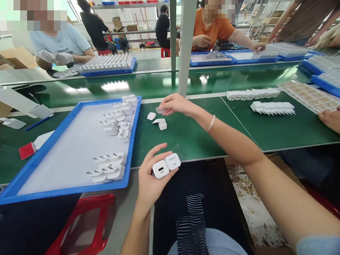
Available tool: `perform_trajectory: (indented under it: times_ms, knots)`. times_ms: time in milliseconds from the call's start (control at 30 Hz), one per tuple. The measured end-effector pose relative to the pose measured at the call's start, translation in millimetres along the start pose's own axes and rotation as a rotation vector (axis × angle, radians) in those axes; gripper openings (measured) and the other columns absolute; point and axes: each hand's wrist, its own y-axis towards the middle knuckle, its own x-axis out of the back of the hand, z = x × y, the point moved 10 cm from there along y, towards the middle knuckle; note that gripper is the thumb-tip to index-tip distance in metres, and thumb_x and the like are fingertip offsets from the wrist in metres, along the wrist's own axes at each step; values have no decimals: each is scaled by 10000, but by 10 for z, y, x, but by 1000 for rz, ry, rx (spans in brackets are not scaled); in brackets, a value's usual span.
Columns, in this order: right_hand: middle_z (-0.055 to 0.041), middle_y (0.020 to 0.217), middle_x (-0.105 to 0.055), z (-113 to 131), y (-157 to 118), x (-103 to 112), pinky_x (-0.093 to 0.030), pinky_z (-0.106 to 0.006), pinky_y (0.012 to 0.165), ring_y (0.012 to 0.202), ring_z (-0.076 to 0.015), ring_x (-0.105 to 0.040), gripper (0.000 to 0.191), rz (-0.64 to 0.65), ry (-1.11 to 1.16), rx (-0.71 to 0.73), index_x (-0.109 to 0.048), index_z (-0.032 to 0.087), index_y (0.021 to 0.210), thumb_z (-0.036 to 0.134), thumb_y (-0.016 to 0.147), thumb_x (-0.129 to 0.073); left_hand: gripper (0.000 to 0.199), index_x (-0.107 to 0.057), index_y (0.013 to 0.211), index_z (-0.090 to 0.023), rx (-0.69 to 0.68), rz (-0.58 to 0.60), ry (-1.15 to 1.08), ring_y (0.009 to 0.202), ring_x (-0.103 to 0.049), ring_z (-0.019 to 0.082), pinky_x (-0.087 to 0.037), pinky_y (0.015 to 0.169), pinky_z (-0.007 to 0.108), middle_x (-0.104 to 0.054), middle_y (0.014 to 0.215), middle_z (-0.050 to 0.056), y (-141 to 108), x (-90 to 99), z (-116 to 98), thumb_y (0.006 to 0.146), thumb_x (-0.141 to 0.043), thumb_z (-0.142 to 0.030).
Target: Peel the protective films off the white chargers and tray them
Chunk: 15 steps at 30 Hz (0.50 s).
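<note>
My left hand [149, 179] is closed around two white charger plugs [160, 169], held side by side with their port faces up. One face shows a black USB slot and a small slot; the other carries grey print and a small slot. Over the green worktable, my right hand [175, 104] pinches a small, pale, see-through piece [159, 110], whose kind I cannot make out. Close below it lie a small white rounded piece [151, 115] and a small fanned stack of similar white pieces [162, 124].
To the left is a blue-rimmed tray [77, 141] with several white plugs, pins showing. Two rows of white plugs [252, 94] lie right, near a sheet of labels [313, 95] and another person's hand [330, 118]. A grey post [186, 49] stands ahead; co-workers sit across the table.
</note>
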Motion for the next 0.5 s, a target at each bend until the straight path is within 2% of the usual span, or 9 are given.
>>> perform_trajectory:
  times_ms: [67, 133, 267, 333, 400, 433, 500]
  knots:
    - [-41, 716, -701, 16, -309, 112, -533, -251, 636, 618, -115, -658, 110, 39, -1, 21, -710, 117, 817, 165, 882, -636, 356, -787, 1048, -287, -24, -13, 51, 1221, -660, 254, -578, 949, 337, -610, 1425, 71, 87, 23, -66, 709, -877, -224]
    - [-5, 693, -673, 134, -627, 146, -472, -235, 588, 580, -99, -598, 126, 126, -64, 128, -715, 140, 804, 176, 891, -631, 355, -795, 1030, -278, -1, 24, 53, 1288, -620, 293, -572, 967, 365, -575, 1465, 85, 192, -34, -59, 689, -891, -257]
    - [14, 744, -666, 420, -1160, 68, -424, -229, 637, 645, -98, -555, 205, 312, -222, 368, -733, 174, 829, 134, 941, -566, 406, -804, 993, -251, 152, 287, -115, 1382, -544, 348, -539, 1041, 421, -682, 1320, 120, 338, -414, 92, 611, -935, -298]
    - [-11, 822, -665, 505, -1309, 37, -446, -232, 707, 715, -107, -586, 223, 354, -236, 434, -739, 164, 847, 122, 961, -552, 428, -809, 963, -237, 246, 426, -233, 1279, -627, 359, -565, 993, 429, -746, 1169, 128, 316, -617, 145, 566, -955, -301]
    - [-32, 878, -645, 550, -1392, 14, -461, -239, 776, 798, -125, -604, 200, 384, -198, 485, -754, 154, 873, 139, 966, -579, 455, -805, 931, -231, 347, 521, -375, 1088, -724, 356, -605, 884, 428, -777, 1024, 129, 241, -753, 183, 518, -977, -314]
    - [-37, 885, -638, 562, -1417, 10, -462, -240, 808, 839, -134, -605, 182, 397, -154, 511, -764, 151, 881, 144, 961, -601, 473, -798, 916, -236, 397, 553, -453, 989, -751, 347, -617, 827, 425, -782, 975, 126, 197, -793, 208, 493, -987, -331]
    - [-43, 897, -649, 570, -1454, 17, -460, -236, 855, 900, -142, -600, 156, 432, -10, 566, -785, 141, 898, 156, 950, -639, 525, -767, 875, -264, 485, 565, -623, 795, -768, 310, -627, 707, 414, -782, 1000, 114, 139, -814, 305, 429, -1002, -407]
